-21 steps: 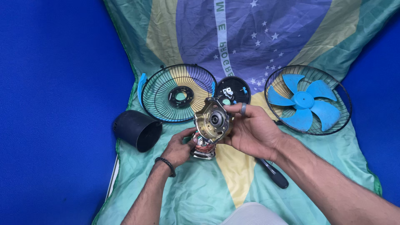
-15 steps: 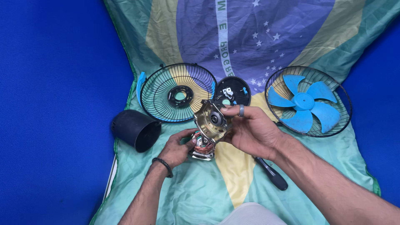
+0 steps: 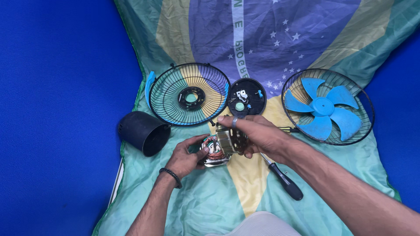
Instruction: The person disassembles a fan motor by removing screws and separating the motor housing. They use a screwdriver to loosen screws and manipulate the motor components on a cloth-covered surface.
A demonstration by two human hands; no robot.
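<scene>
Two hands hold one small motor (image 3: pixel 218 148) just above the cloth (image 3: pixel 183 205), near the middle of the spread. The left hand (image 3: pixel 186 158) cups it from below and behind, fingers curled round the end where copper windings and a metal shell show. The right hand (image 3: pixel 258 137) comes over the top, its fingers clenched on the pale metal cover at the motor's other end; whether that cover is seated or coming away I cannot tell.

Judging by what lies around, the fan is already well apart. The motor is out of its housing: a black cup-shaped shell (image 3: pixel 142 132) lies on its side just left of the hands, empty. A wire grille (image 3: pixel 189 94) lies flat behind them, stripped of blade and motor. Beside it, touching its rim, sits a round black plate (image 3: pixel 247 97) with small parts on its face. Well to the right, the blue blade (image 3: pixel 321 109) rests in the other grille (image 3: pixel 363 94). A screwdriver (image 3: pixel 280 175) lies on the cloth under the right wrist, set down, not in use.

So the outer parts are off and laid out; the work now seems to be on the motor itself, whose windings show at one end.
</scene>
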